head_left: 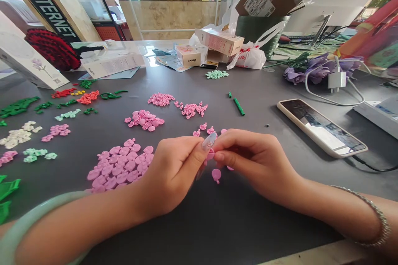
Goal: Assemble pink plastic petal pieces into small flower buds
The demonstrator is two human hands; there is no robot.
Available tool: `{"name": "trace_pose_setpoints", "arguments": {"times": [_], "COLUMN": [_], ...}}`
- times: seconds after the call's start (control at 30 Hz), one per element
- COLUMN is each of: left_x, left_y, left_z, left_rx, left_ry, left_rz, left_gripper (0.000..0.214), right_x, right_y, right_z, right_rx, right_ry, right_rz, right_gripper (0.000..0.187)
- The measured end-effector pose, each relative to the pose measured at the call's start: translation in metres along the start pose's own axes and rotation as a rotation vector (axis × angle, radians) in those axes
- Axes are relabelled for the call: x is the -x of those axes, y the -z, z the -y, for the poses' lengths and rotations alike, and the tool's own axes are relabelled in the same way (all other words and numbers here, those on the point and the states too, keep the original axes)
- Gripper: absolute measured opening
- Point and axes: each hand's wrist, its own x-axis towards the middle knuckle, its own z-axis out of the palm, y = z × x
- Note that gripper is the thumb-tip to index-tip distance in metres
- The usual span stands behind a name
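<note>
My left hand (174, 172) and my right hand (253, 159) meet low over the dark grey table (248, 223), fingertips pinched together on a small pink piece (210, 155) between them. Another pink petal piece (216, 174) lies on the table just below the fingers. A large heap of flat pink petals (120, 165) sits right beside my left hand. Smaller piles of pink pieces (144, 119) lie farther back, with a few loose pink bits (203, 127) just beyond my fingers.
Sorted piles of green, red, white and mint pieces (66, 114) cover the left side. A green rod (239, 106) lies mid-table. A phone (321, 127) with a cable lies at the right. Boxes (219, 41), a plastic bag (248, 56) and purple flowers (314, 68) stand behind.
</note>
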Motion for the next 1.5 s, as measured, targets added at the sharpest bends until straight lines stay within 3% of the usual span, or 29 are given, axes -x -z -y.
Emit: {"name": "trace_pose_setpoints", "arguments": {"times": [0.33, 0.53, 0.67, 0.77, 0.97, 1.27, 1.5], "left_x": [0.0044, 0.0018, 0.0015, 0.0023, 0.0020, 0.0049, 0.0027], "left_y": [0.0013, 0.0020, 0.0015, 0.0009, -0.0002, -0.0045, -0.0048], "left_z": [0.0022, 0.0006, -0.0004, -0.0014, -0.0035, -0.0033, -0.0027], "left_rx": [-0.196, -0.269, -0.242, -0.174, -0.055, 0.201, 0.223], "left_ry": [-0.237, -0.274, -0.237, -0.159, -0.066, 0.069, 0.089], "left_rz": [0.014, 0.015, 0.059, 0.028, 0.064, 0.104, 0.093], "left_gripper": [0.032, 0.030, 0.031, 0.036, 0.040, 0.038, 0.041], "right_x": [0.0022, 0.0029, 0.0019, 0.0006, -0.0005, 0.0006, 0.0000], "right_y": [-0.0017, 0.0007, 0.0039, 0.0040, 0.0002, -0.0011, -0.0011], "right_z": [0.0040, 0.0059, 0.0084, 0.0091, 0.0072, 0.0047, 0.0066], "right_rx": [-0.056, -0.021, 0.025, -0.017, -0.205, -0.182, -0.156], "right_ry": [-0.021, -0.066, -0.112, -0.148, -0.177, -0.195, -0.153], "right_rz": [0.005, 0.030, 0.115, 0.139, 0.041, 0.040, 0.037], "right_gripper": [0.010, 0.009, 0.011, 0.013, 0.018, 0.019, 0.019]}}
